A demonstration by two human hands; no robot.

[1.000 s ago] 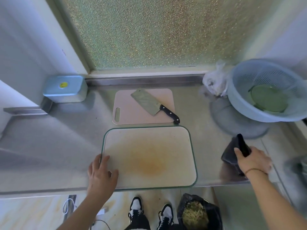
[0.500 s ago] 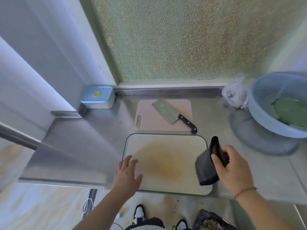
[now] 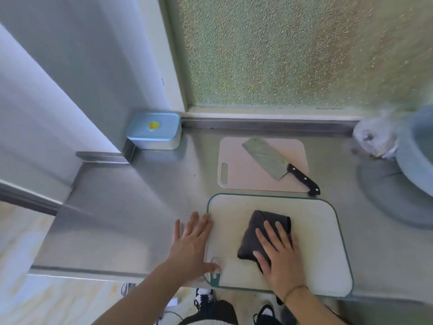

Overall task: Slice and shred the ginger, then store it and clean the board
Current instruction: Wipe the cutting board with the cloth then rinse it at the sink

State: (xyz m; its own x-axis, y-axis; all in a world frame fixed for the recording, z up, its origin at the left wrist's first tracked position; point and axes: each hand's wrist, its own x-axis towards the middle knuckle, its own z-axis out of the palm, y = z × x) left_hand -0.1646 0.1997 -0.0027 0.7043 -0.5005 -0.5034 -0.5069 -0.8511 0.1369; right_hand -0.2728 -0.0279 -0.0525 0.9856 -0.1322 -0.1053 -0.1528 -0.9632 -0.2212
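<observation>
On the near part of the steel counter (image 3: 131, 207) lies the white board (image 3: 311, 233), its long axis running left to right, one short end hard by the left hand (image 3: 192, 245) and the other stretching away to the right; the right hand (image 3: 278, 256) lies flat, fingers straight and spread, pressing a folded dark cloth (image 3: 262, 228) onto the board's middle, a little left of centre; the left hand, also flat with fingers extended, rests at the board's left edge, thumb near the handle slot, holding nothing. The widest unwiped stretch seems to lie to the right of the cloth, so the wipe likely wants to travel along the long axis, the left hand bracing the board against sliding. No ginger is visible; the blue-lidded box (image 3: 153, 130) stands closed in the far left corner, and the cleaver (image 3: 276, 164) lies on the pink board (image 3: 236, 165) just beyond.
</observation>
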